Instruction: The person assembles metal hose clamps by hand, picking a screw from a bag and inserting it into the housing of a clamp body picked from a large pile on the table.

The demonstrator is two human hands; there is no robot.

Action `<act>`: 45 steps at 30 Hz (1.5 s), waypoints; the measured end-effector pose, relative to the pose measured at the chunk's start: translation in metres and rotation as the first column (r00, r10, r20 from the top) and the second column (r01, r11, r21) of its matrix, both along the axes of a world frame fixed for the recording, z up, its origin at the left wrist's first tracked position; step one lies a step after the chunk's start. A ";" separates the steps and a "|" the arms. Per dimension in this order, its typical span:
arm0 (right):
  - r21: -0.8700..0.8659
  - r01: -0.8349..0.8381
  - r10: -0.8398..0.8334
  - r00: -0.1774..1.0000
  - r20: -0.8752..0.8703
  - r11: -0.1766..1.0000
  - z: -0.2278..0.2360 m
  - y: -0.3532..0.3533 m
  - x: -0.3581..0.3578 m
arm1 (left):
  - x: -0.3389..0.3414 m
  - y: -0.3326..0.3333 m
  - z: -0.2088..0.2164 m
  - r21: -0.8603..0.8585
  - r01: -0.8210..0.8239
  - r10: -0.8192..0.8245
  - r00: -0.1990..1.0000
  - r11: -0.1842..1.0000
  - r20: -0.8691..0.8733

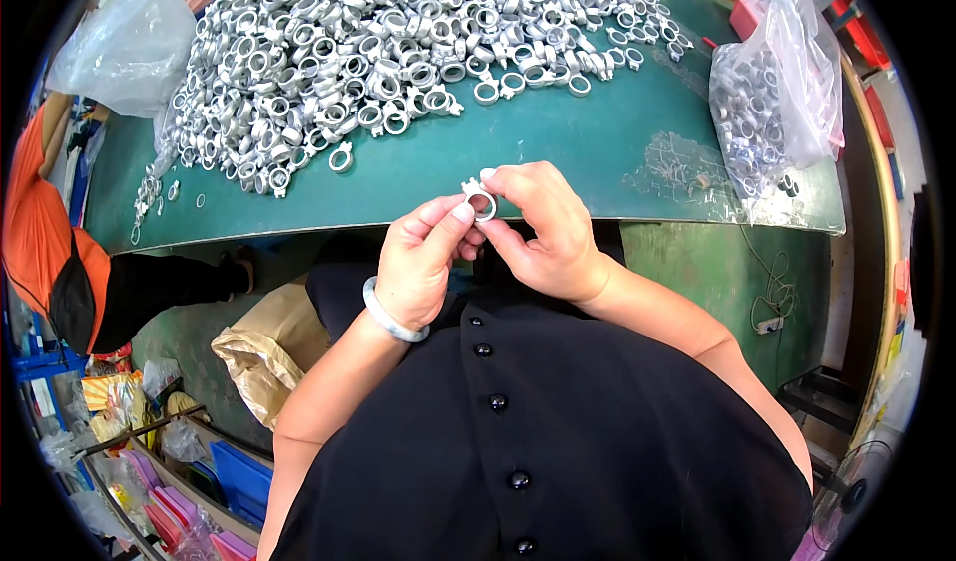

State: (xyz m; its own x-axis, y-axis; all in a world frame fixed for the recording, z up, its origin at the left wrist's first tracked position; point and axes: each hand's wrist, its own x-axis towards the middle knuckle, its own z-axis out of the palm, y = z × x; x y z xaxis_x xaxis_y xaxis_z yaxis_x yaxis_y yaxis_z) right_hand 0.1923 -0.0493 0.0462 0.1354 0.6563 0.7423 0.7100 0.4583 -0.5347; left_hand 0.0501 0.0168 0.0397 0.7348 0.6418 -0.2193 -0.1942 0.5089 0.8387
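Between my two hands, over the near edge of the green table [558,153], is a silver-grey metal ring [492,206] with a small lug on top. My left hand [423,257], with a pale bangle on its wrist, pinches the ring's left side between thumb and fingers. From the other side, my right hand [548,224] has a fingertip at the lug and its thumb close to the lower rim. A large pile of similar metal rings [368,48] covers the far part of the table, with a single ring [341,157] lying just in front of it.
A clear plastic bag of rings [752,113] stands at the table's right end. Another clear bag [129,43] lies at the far left. A person in orange [60,232] is at the left. A tan sack [261,352] sits on the floor. A cable [772,297] lies at the right.
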 end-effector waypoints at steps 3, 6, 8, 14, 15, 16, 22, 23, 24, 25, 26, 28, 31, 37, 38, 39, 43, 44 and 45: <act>-0.009 0.000 0.000 1.000 -0.010 1.000 -0.001 -0.001 -0.001 | 0.000 -0.002 0.002 0.028 -0.006 0.007 1.000 1.000 -0.025; -0.016 0.000 -0.001 1.000 -0.030 1.000 -0.002 -0.002 0.000 | -0.001 -0.002 0.003 0.019 -0.002 0.003 0.999 1.000 -0.033; -0.023 -0.006 0.004 0.999 -0.049 1.000 -0.003 -0.002 0.000 | -0.001 -0.002 0.004 0.009 0.002 -0.002 0.999 1.000 -0.033; -0.059 -0.026 0.017 0.990 -0.139 0.998 -0.007 -0.003 0.001 | -0.001 -0.003 0.004 -0.026 -0.007 0.006 1.000 1.000 -0.024; -0.071 -0.028 0.016 0.986 -0.169 0.997 -0.008 -0.003 0.001 | -0.001 -0.003 0.004 -0.020 -0.007 0.006 1.000 1.000 -0.025; -0.071 -0.028 0.015 0.986 -0.169 0.997 -0.009 -0.003 0.001 | 0.000 -0.003 0.004 -0.014 -0.007 0.007 1.000 1.000 -0.026; -0.136 -0.104 0.050 0.934 -0.353 0.985 -0.014 -0.004 0.000 | 0.001 -0.005 0.001 0.168 -0.047 0.056 0.997 0.985 -0.048; -0.131 -0.108 0.055 0.933 -0.356 0.985 -0.014 -0.004 0.000 | 0.001 -0.004 0.000 0.168 -0.047 0.056 0.997 0.985 -0.048; -0.127 -0.112 0.059 0.932 -0.359 0.986 -0.015 -0.004 0.000 | 0.001 -0.004 -0.001 0.192 -0.043 0.054 0.997 0.981 -0.050; -0.127 -0.110 0.058 0.932 -0.359 0.986 -0.015 -0.004 0.001 | 0.001 -0.004 -0.001 0.216 -0.040 0.052 0.997 0.976 -0.053; -0.129 -0.119 0.064 0.927 -0.369 0.985 -0.016 -0.004 0.001 | 0.001 -0.004 -0.001 0.215 -0.039 0.051 0.997 0.976 -0.053; -0.129 -0.126 0.068 0.923 -0.379 0.984 -0.018 -0.003 0.001 | 0.001 -0.004 0.000 0.218 -0.044 0.059 0.996 0.975 -0.063; -0.134 -0.143 0.078 0.911 -0.406 0.981 -0.020 -0.004 0.001 | 0.001 -0.005 0.000 0.199 -0.046 0.060 0.996 0.979 -0.066; -0.150 -0.235 0.124 0.840 -0.528 0.960 -0.024 -0.003 0.001 | 0.001 -0.005 0.000 0.160 -0.054 0.064 0.996 0.986 -0.060; -0.149 -0.246 0.130 0.832 -0.539 0.958 -0.025 -0.003 0.001 | 0.001 -0.005 0.000 0.159 -0.052 0.063 0.996 0.986 -0.060; -0.148 -0.258 0.138 0.823 -0.551 0.955 -0.025 -0.003 0.001 | 0.001 -0.005 0.001 0.132 -0.053 0.060 0.997 0.990 -0.052; -0.158 -0.279 0.140 0.804 -0.578 0.947 -0.023 -0.003 0.001 | 0.000 -0.002 -0.001 0.014 -0.021 0.020 0.999 1.000 0.028; -0.157 -0.278 0.141 0.804 -0.578 0.948 -0.024 -0.003 0.001 | 0.000 -0.001 0.000 0.015 -0.020 0.020 0.999 1.000 0.028; -0.156 -0.278 0.140 0.803 -0.579 0.948 -0.024 -0.003 0.001 | 0.001 -0.001 0.000 -0.025 -0.011 0.013 0.999 1.000 0.047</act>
